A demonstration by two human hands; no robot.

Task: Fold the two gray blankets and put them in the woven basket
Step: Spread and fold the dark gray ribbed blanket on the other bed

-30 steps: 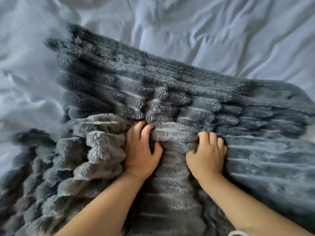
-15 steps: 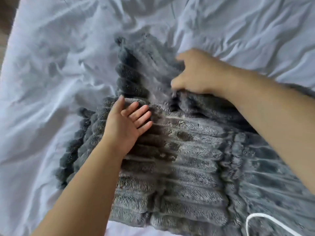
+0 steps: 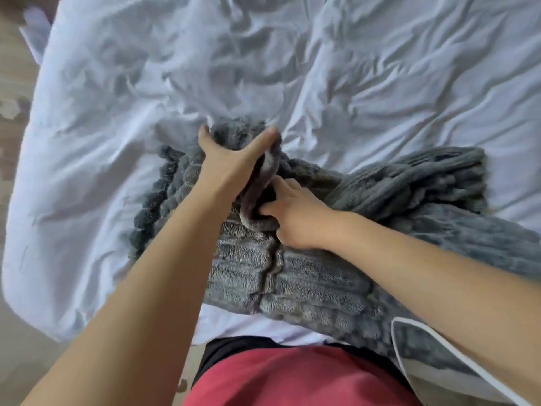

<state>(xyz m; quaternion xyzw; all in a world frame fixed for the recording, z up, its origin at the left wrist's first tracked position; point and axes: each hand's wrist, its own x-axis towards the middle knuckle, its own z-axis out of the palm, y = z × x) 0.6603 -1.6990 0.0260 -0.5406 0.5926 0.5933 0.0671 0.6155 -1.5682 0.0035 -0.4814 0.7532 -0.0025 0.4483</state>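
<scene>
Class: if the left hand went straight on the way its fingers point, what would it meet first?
The gray blanket: the left hand grips its bunched end, pointing away from the person. Beyond that bunch lies only rumpled white sheet, it seems.

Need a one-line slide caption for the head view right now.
Left hand and right hand grip a bunched gray blanket on the white sheet.

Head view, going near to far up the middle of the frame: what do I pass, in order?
Red garment → gray blanket → right hand, gripping a blanket fold → left hand, gripping the bunched far end → bare white sheet.
</scene>
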